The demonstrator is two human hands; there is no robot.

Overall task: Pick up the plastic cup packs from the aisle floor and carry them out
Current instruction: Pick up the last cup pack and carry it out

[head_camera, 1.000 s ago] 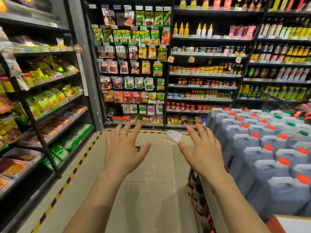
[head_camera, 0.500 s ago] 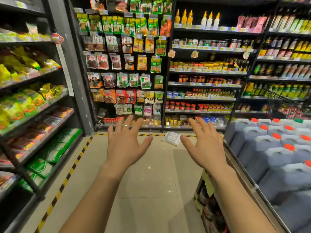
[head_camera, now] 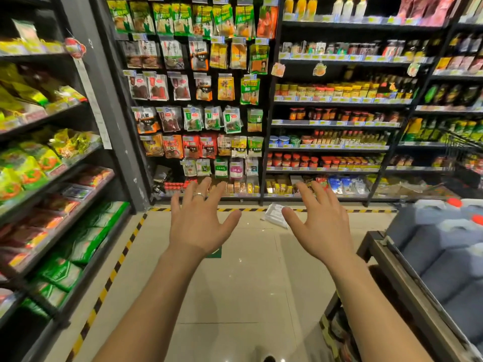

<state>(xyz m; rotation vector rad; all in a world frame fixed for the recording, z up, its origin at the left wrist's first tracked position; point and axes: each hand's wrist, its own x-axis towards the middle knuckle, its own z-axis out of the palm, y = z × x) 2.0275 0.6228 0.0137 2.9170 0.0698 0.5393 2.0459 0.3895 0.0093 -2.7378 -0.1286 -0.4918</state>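
Note:
A clear plastic pack with white contents [head_camera: 275, 217] lies on the beige aisle floor near the yellow-black stripe at the far shelf's foot; my right thumb covers part of it. My left hand [head_camera: 200, 218], wearing a ring, is stretched out in front with fingers spread and holds nothing. My right hand [head_camera: 320, 220] is held out the same way, fingers spread, empty. Both hands hover in the air well above and short of the pack.
Snack shelves [head_camera: 52, 178] line the left side. A rack [head_camera: 407, 288] with several large jugs [head_camera: 444, 244] stands on the right. Ahead rises a wall of hanging packets [head_camera: 198, 121] and sauce shelves [head_camera: 334, 124]. Floor tiles [head_camera: 235, 296] run between.
The view has moved forward down the aisle; the far shelves and the pack are closer, and the jugs have slid off to the right. Both hands stay spread and empty.

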